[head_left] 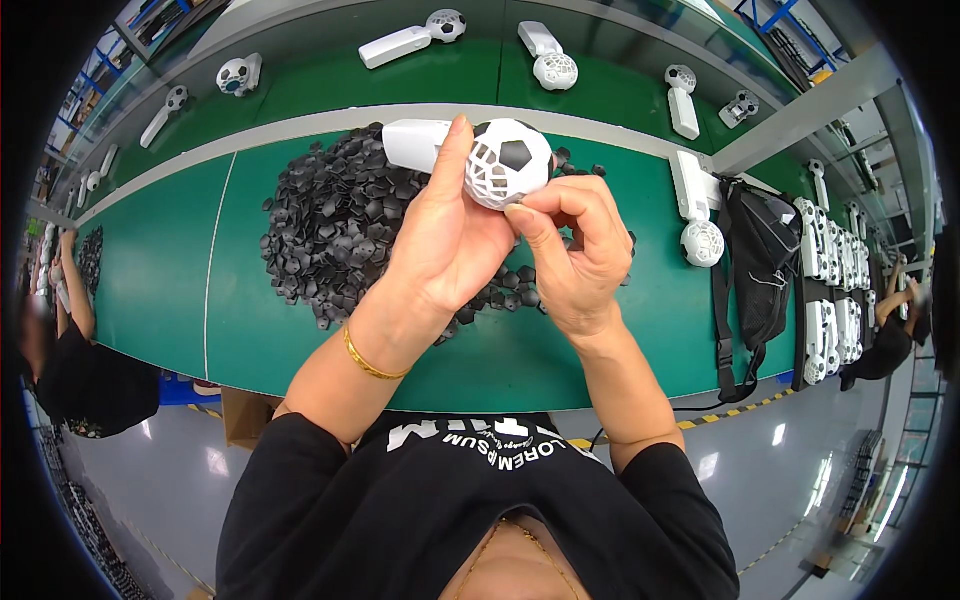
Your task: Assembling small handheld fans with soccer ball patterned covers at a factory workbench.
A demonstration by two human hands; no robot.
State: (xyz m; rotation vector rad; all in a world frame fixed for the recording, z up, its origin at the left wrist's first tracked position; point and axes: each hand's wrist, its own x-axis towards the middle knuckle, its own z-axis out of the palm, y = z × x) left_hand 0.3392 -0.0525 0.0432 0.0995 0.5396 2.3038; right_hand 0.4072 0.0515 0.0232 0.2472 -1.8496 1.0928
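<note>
So the person's got this white gadget with a soccer-ball head (510, 165) and a stubby white handle (412, 143), up over the far side of the green table (500, 370). The left hand (452, 235) is wrapped round it from below, thumb straight up against the near side where ball meets handle; the other left fingers are mostly hidden behind, so I can't tell how they sit. The right hand (580, 240) is at the ball's lower right edge, thumb and index tips drawn close together and touching it, the rest curled. Can't tell if there's a little piece between those tips. Under and left of the hands there's a big heap of small black pieces (330, 225). A black bag (762, 265) lies off to the right, and more of the same gadgets (400, 46) sit on the green belt (620, 65) beyond the table.
</note>
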